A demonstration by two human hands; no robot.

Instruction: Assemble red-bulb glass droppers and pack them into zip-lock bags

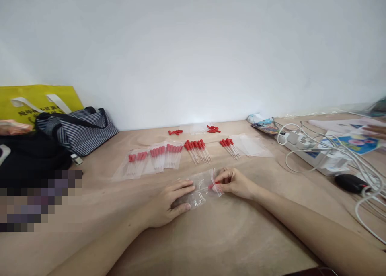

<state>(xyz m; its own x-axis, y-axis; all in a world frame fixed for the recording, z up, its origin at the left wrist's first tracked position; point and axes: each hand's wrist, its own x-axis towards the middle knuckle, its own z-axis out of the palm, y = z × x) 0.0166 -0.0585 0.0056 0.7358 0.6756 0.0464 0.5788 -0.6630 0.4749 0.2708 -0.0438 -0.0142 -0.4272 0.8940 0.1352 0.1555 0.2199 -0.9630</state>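
A clear zip bag (199,191) lies on the table in front of me. My left hand (175,199) rests at its left end, thumb and fingers pinching that edge. At the bag's right, open end, my right hand (231,182) has its fingers closed on a red-topped dropper (213,185), whose red end is at the bag's mouth. Beyond my hands lie loose red-topped droppers (197,147) in a bunch, and a smaller bunch (229,147) to the right. Filled bags (157,157) overlap at the left, with red tops showing through.
Flat clear bags (250,145) lie back right. A power strip (319,159) with tangled white cables and a black mouse-like object (351,183) are at the right. A striped bag (81,131) and yellow bag (63,93) stand left. Another person's hand (375,130) shows far right.
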